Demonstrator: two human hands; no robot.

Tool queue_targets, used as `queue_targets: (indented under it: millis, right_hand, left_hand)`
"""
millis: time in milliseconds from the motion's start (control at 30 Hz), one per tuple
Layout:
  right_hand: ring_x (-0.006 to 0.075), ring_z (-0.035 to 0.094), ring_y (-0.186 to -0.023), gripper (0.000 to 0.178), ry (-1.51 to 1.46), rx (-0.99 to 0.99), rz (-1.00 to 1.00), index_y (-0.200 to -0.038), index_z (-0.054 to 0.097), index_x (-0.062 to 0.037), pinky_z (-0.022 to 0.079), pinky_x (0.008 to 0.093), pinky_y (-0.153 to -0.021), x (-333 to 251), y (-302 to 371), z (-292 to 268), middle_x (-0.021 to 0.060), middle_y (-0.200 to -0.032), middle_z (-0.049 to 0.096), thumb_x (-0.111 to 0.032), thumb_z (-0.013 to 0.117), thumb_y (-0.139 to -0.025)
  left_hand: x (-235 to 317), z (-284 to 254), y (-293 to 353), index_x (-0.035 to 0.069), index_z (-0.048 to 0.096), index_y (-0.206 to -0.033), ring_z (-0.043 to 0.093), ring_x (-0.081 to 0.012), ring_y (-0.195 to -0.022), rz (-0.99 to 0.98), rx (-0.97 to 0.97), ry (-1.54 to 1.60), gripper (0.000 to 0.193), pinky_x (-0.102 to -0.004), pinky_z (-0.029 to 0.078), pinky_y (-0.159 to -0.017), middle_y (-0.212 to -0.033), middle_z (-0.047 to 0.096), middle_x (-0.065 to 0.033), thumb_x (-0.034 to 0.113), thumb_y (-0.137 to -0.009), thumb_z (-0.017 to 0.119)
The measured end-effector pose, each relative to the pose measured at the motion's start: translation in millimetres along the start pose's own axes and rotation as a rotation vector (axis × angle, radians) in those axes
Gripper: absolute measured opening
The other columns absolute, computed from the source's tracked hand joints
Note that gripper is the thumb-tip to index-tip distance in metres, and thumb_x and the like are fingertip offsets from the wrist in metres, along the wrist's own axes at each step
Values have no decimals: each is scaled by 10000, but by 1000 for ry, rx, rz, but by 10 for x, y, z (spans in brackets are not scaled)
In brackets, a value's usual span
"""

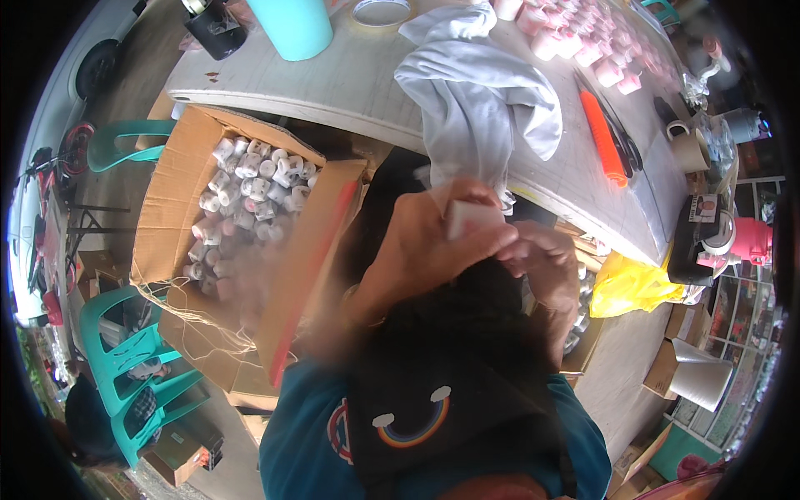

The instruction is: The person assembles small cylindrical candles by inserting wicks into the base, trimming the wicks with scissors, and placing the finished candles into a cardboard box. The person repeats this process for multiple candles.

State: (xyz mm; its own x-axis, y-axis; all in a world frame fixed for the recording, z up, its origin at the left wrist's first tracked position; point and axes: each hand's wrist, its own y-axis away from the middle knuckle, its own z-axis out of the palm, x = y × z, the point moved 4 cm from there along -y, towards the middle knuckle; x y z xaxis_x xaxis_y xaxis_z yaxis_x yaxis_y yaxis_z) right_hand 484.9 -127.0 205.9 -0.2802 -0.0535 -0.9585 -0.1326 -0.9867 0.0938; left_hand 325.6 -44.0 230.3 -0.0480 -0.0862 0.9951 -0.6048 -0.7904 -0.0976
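Note:
In front of my chest, at the table's near edge, my left hand is closed round a small white cup-like piece with a faint reddish mark. A thin clear film seems to stick up beside it. My right hand meets it from the other side, its thumb and fingers pinched together close to my left thumb. What those fingertips grip is hidden and slightly blurred. Directly beyond the hands, a pale grey cloth lies crumpled on the table and hangs over its edge.
Left of me stands an open cardboard box of small white wrapped cups. The white table carries a turquoise container, a tape roll, an orange-handled tool and many pink cups. A yellow bag hangs at right.

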Motion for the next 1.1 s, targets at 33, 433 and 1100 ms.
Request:
queue_targets:
  millis: [33, 433, 1100]
  right_hand:
    - [211, 574, -700, 208, -76, -103, -142, -974, 661, -28, 442, 311, -633, -26, -41, -2, 98, -783, 621, -220, 597, -927]
    - [283, 540, -1044, 270, -1125, -357, -368, -1115, 572, -75, 376, 476, -1067, 62, -199, 140, 99, -1104, 541, -258, 400, -1015]
    - [96, 313, -517, 224, -892, -64, -270, -903, 585, -54, 321, 260, -447, 222, -125, -19, -17, -642, 364, -267, 537, -954]
  left_hand:
    - [-22, -32, -9, 37, 622, -1003, 644, -128, -742, -22, 12, 99, 276, -261, 510, -675, -824, 657, -58, 143, -787, 757]
    - [-17, 147, 0, 16, 550, -1154, 597, -136, -934, -173, -258, 846, 514, -378, 549, -894, -1037, 591, -44, 66, -704, 793]
    - [-50, 400, 7, 6, 599, -837, 598, -118, -814, -231, -241, 510, 212, -251, 459, -699, -826, 603, -38, 77, -655, 681]
